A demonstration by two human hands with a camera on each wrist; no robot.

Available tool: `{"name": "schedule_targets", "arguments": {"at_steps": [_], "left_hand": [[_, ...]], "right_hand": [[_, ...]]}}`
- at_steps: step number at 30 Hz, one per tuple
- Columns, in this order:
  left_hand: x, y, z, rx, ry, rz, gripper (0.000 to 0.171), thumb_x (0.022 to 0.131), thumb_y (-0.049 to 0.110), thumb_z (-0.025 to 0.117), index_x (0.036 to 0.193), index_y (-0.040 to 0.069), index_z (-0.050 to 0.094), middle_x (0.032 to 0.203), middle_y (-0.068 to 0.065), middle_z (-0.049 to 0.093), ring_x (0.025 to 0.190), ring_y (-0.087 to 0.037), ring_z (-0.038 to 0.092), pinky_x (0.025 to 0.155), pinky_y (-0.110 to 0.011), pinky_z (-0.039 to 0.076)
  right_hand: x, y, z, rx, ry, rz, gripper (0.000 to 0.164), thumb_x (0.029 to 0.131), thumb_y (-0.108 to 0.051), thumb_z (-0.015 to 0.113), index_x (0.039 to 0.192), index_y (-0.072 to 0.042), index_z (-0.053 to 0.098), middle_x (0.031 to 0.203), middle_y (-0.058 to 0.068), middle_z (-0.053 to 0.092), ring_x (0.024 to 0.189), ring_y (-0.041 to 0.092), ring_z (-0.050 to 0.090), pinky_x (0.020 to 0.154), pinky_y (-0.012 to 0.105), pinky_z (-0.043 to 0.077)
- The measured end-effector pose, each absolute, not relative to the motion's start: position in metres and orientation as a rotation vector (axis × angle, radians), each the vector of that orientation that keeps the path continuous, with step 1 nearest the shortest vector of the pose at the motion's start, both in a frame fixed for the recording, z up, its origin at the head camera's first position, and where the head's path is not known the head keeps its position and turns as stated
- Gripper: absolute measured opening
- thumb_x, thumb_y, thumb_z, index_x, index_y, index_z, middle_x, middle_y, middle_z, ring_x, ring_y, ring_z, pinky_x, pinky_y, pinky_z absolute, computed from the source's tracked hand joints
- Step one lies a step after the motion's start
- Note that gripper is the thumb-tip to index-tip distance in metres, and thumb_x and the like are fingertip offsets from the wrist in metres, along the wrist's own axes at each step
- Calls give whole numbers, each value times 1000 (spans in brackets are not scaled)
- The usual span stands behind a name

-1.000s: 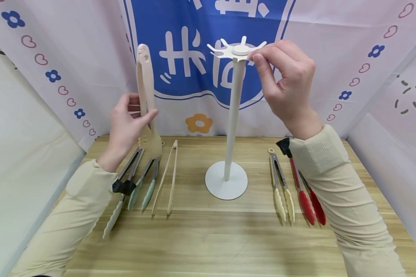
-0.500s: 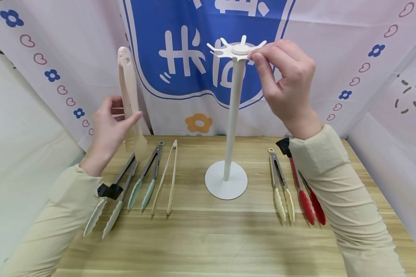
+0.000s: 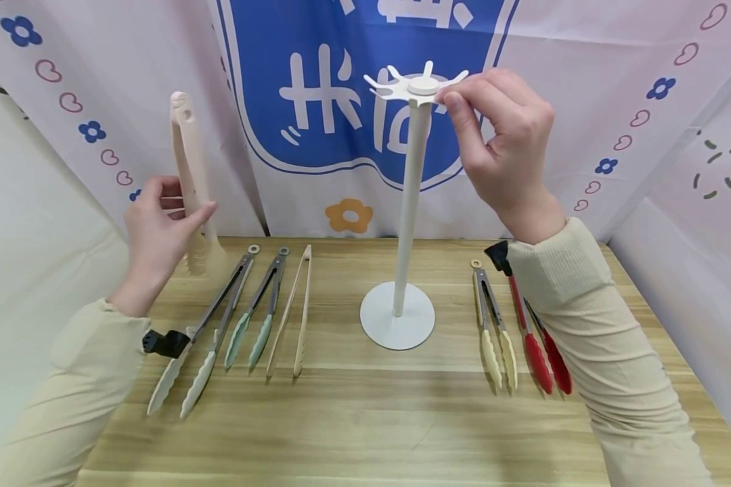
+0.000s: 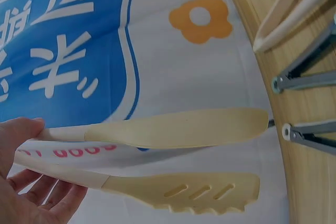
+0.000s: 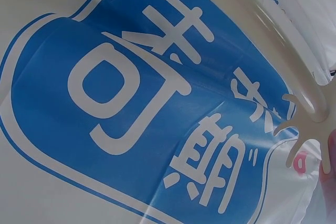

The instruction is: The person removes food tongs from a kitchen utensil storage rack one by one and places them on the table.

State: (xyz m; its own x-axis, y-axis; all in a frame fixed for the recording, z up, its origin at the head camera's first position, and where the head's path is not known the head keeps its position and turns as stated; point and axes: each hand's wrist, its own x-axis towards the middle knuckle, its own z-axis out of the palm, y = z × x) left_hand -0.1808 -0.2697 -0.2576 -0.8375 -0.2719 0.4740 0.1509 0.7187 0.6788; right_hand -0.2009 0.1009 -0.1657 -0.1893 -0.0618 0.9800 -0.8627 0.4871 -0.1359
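Note:
My left hand (image 3: 161, 230) holds pale cream tongs (image 3: 190, 155) upright at the left, the hinged end up and the heads down. In the left wrist view the thumb lies on one arm and the fingers on the other, so the tongs (image 4: 178, 128) stand spread. One head is a smooth flat blade; the other is slotted with a notched edge. My right hand (image 3: 512, 142) pinches one hook at the top of a white stand (image 3: 407, 210). In the right wrist view the stand's hooks (image 5: 307, 124) show at the right edge, with a bit of finger beside them.
On the wooden table (image 3: 365, 426) left of the stand lie white-tipped tongs (image 3: 206, 362), mint-tipped tongs (image 3: 260, 345) and slim beige tongs (image 3: 300, 325). Yellow-tipped tongs (image 3: 492, 348) and red tongs (image 3: 536, 362) lie right of it. A printed curtain (image 3: 304, 216) hangs behind.
My left hand has carried the cream tongs leftward and slightly down, away from the stand, uncovering the white-tipped and mint-tipped tongs. The right hand has stayed at the hook.

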Motion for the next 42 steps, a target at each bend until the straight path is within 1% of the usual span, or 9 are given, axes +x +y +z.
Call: {"name": "schedule_targets", "arguments": {"at_steps": [8,14,21,24,26,28,34,39,42], "left_hand": [[-178,-287,-263,153,-2396,-981,52,79,25,71,117,-3,48,104,-12,56,81,-1,50,72,-9,46],[-176,-299,-268,188,-2428,-937,52,79,26,70,116,-3,48,105,-18,57,78,4,47,69,-5,43],[-175,-316,-273,183,-2523,-867,53,82,28,66,118,-5,46,107,-24,57,76,6,42,62,2,35],[-175,-323,-275,197,-2581,-855,57,83,31,65,121,-6,44,110,-27,55,82,-6,48,58,2,33],[-175,-327,-277,204,-2612,-843,59,84,31,64,122,-7,42,111,-29,53,86,-18,51,56,1,32],[-175,-330,-278,207,-2635,-838,60,84,31,64,124,-8,41,112,-30,52,91,-31,50,55,0,32],[-176,-341,-282,194,-2686,-793,59,85,32,61,122,-9,41,111,-32,51,94,-40,53,54,-4,30],[-177,-349,-286,188,-2728,-745,57,85,31,62,118,-10,42,109,-32,52,91,-40,53,59,-14,34],[-178,-353,-288,183,-2763,-731,55,85,30,62,115,-12,42,107,-33,52,89,-41,53,55,-19,40]], "right_hand": [[-201,101,-166,811,-1604,885,14,84,-3,59,77,3,69,71,15,64,64,22,46,63,21,30],[-201,101,-166,816,-1608,882,14,84,-4,59,77,3,69,70,15,63,64,23,46,63,22,30],[-202,101,-166,818,-1598,892,14,84,-3,59,77,4,69,70,15,64,64,22,46,63,22,30],[-202,101,-166,818,-1598,891,14,84,-3,59,77,4,69,70,15,64,64,22,46,63,21,30],[-202,101,-166,819,-1598,891,14,84,-3,59,77,4,69,70,15,64,64,22,46,63,22,30],[-202,101,-166,821,-1599,889,14,84,-3,59,77,4,69,71,15,64,64,22,46,63,22,30],[-202,101,-166,820,-1600,890,14,84,-3,59,77,4,69,70,15,64,63,22,46,62,22,30],[-202,101,-166,818,-1601,889,14,84,-3,59,77,4,69,71,15,64,63,22,46,62,22,30],[-202,102,-166,821,-1605,882,14,84,-3,59,77,3,69,72,15,65,64,22,46,63,22,30]]}}
